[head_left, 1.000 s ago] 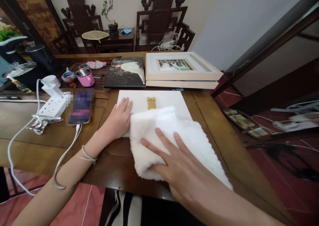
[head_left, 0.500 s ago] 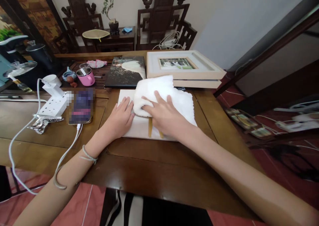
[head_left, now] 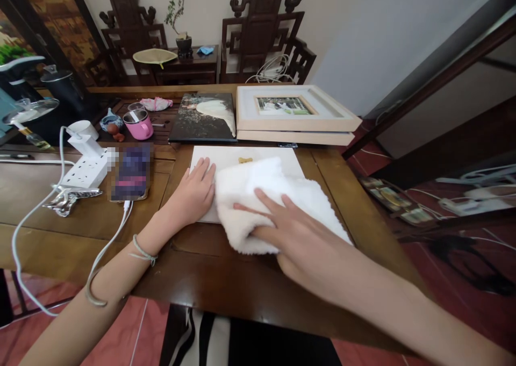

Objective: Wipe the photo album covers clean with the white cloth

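A white flat board [head_left: 266, 153] lies on the wooden table in front of me, with a small gold-coloured metal piece [head_left: 245, 160] near its far edge. My left hand [head_left: 196, 191] rests flat on the board's left side, fingers stretched out. A fluffy white towel [head_left: 237, 199] covers much of the board and hangs past its near and right edges. My right hand [head_left: 286, 223] presses on the towel from above, with part of the hand tucked into a fold. The rest of the metal piece is hidden beneath the cloth.
Behind the board lie a dark photo panel [head_left: 193, 129] and stacked pale wooden picture frames [head_left: 338, 123]. To the left are a phone [head_left: 132, 172] on a cable, a white power strip [head_left: 88, 170] and a pink mug [head_left: 139, 127]. The table's near edge runs below my hands.
My right hand has drawn the towel toward me and slightly right, uncovering the board's far part and covering the gold strips near its front. My left hand has stayed in place.
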Demonstrator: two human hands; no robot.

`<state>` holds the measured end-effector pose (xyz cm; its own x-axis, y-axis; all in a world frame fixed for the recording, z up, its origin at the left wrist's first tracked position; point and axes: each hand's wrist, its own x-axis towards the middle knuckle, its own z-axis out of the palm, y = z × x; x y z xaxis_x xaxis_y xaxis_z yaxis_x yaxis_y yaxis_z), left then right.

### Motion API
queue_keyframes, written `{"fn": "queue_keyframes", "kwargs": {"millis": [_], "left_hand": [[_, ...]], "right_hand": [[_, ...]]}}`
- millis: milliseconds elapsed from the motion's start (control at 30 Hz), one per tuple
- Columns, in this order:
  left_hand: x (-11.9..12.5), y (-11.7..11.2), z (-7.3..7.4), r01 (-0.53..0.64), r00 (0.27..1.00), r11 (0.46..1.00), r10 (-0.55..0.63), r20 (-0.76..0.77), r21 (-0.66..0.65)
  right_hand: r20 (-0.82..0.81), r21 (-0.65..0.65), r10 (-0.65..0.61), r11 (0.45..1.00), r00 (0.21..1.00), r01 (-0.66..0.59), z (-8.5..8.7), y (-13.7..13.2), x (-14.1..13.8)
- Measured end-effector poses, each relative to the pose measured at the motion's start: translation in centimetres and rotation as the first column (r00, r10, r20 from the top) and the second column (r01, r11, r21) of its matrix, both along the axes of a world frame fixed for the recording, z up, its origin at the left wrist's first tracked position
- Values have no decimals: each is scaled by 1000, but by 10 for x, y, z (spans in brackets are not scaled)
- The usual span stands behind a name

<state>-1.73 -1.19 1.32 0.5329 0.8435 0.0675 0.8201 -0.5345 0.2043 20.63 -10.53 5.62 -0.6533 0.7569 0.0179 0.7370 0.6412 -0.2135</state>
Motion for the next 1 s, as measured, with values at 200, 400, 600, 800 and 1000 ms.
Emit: {"fn": "queue_keyframes", "kwargs": {"millis": [200,400,600,800,1000], "left_hand": [[0,0,-2,-40,997,998,43,62,-45],[9,8,4,-166,884,970,227,408,-180],[13,6,9,-242,741,953,301,600,-180],[15,1,15,-215,885,961,267,383,-172],[7,3,3,-141,974,985,156,164,-103]], "right_hand": [[34,95,-175,981,984,171,-14,56,-5],[58,115,-151,983,987,144,-18,64,-31],[-34,-11,209,978,977,-210,-9,14,-23],[-81,65,128,990,989,-123,-8,4,9],[-21,53,-143,988,990,144,-10,57,2]]}}
